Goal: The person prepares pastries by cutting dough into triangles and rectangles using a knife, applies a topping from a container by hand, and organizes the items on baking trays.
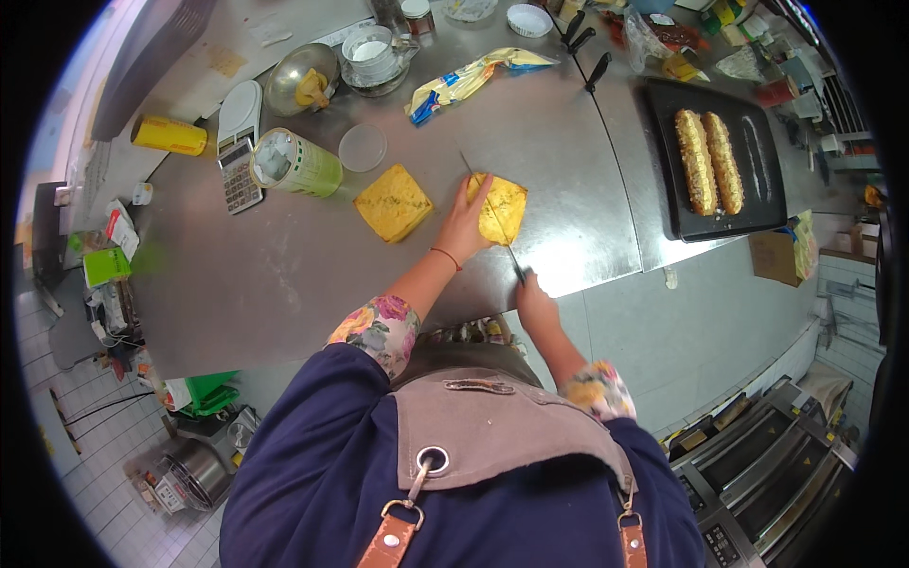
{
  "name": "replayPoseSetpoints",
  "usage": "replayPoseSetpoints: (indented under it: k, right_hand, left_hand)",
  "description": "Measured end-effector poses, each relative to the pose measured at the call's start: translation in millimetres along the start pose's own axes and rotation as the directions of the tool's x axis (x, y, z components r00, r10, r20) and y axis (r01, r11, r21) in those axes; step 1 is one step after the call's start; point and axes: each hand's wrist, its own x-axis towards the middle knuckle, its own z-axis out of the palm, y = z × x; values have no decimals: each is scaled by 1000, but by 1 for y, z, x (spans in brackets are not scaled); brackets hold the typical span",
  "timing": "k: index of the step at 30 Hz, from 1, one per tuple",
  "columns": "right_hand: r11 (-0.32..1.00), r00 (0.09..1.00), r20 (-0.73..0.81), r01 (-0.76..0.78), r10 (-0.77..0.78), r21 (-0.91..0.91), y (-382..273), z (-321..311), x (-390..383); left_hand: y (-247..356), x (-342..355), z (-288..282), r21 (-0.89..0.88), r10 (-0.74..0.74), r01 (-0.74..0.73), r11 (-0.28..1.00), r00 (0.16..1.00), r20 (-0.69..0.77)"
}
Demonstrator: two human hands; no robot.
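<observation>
My left hand (463, 223) grips the left side of a yellow square loaf (507, 204) on the steel worktop, its fingers bent over the top. My right hand (534, 298) is closed on the handle of a long knife (512, 261), whose thin blade runs up across that loaf toward the back of the worktop; how far it is into the loaf I cannot tell. A second yellow square loaf (394, 203) lies to the left, apart from both hands.
On the steel worktop (284, 284) stand a green-labelled tub (312, 173), clear lid (363, 148), calculator (239, 175), scale (240, 104), steel bowl (295, 83) and plastic bag (454, 88). Black tray (757, 180) with two long loaves, right; several black-handled knives (597, 73) behind.
</observation>
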Motion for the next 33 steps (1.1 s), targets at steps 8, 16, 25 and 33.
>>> replayPoseSetpoints:
  k: [8,16,25,33]
  right_hand:
    - [853,865,114,-447,489,-271,143,-17,-265]
    - [991,982,-188,2,-28,-134,-55,-87,-146]
    - [975,982,-39,180,-187,-134,-137,-50,-92]
    - [930,972,37,234,-234,-285,-144,-26,-67]
  left_hand:
    - [22,-7,-49,14,27,-27,1000,999,26]
    - [-136,-11,-152,-70,-296,287,955,929,-221]
    - [-118,-88,-124,-339,-507,499,798,859,69]
    - [-99,-92,-138,70,-273,266,961,953,129]
